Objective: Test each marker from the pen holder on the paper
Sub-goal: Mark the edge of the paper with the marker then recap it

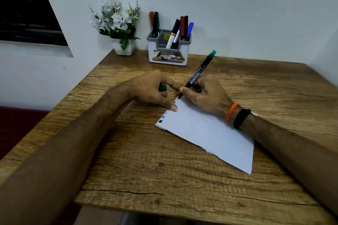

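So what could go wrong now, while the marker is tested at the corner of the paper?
1. The marker tip sits at the very corner of the paper, so a stroke may run onto the table.
2. Only a finger of the left hand pins the paper's edge; it may shift.
3. That hand also holds the green cap, which could slip out.

On the front sticker of my pen holder [167, 55], at the far edge of the table, I read "42" on a small red-bordered tag and "OP" in white letters to its right. The print on the marker [198, 73] in my right hand is too small to read.
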{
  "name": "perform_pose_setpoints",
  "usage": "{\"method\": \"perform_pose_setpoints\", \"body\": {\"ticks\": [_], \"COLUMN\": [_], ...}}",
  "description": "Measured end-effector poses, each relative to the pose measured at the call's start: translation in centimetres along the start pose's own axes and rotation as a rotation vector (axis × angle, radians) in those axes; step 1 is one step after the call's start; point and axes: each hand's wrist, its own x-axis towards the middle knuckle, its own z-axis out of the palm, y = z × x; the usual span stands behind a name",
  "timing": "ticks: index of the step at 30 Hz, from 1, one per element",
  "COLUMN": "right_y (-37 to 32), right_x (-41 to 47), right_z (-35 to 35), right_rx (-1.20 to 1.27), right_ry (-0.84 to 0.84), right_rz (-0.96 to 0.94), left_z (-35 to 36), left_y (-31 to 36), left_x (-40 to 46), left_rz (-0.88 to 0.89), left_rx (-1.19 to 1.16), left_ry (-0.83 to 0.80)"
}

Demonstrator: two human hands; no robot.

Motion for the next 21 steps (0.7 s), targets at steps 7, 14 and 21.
{"method": "perform_pose_setpoints", "body": {"ticks": [7, 14, 21], "right_y": [0.12, -0.12, -0.29], "right_x": [0.06, 0.0, -0.02], "right_z": [0.02, -0.06, -0.01], "right_rx": [0.006, 0.012, 0.045], "right_ry": [-0.008, -0.009, -0.02], "right_rz": [-0.007, -0.011, -0.012], "left_z": [-0.05, 0.09, 0.1], "left_y": [0.14, -0.61, -0.29], "left_x": [-0.07, 0.29, 0.17], "left_rz": [-0.021, -0.008, 0.003], "left_rx": [-0.014, -0.026, -0.033], "left_ry": [0.0, -0.01, -0.009]}}
